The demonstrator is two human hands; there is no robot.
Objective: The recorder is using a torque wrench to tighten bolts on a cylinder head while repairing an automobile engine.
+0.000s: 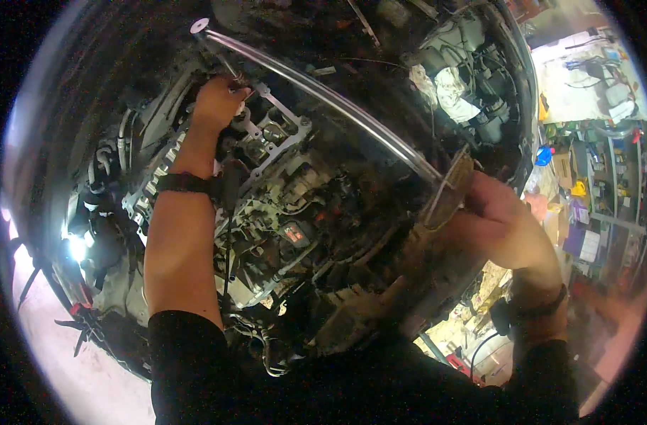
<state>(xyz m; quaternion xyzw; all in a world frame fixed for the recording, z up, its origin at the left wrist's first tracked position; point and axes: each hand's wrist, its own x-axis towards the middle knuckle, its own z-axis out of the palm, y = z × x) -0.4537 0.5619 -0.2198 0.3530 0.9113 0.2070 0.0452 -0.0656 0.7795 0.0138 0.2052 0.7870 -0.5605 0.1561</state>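
I look down into an open engine bay with the engine's (pixel 281 177) top uncovered. My left hand (pixel 218 103) reaches far in and closes around the socket end of a long metal breaker bar (pixel 323 92), where it meets the engine top. The bar runs from a round end at the upper left down to the right. My right hand (pixel 490 216) grips the bar's handle end, which is wrapped in a dirty rag (pixel 447 191). A dark band sits on each wrist.
White rags (pixel 447 88) lie among hoses at the back of the bay. A bright work light (pixel 75 248) shines at the left. Shelves (pixel 586 184) with boxes and bottles stand at the right, with a cluttered bench (pixel 593 78) above them. The floor (pixel 89 382) is pale.
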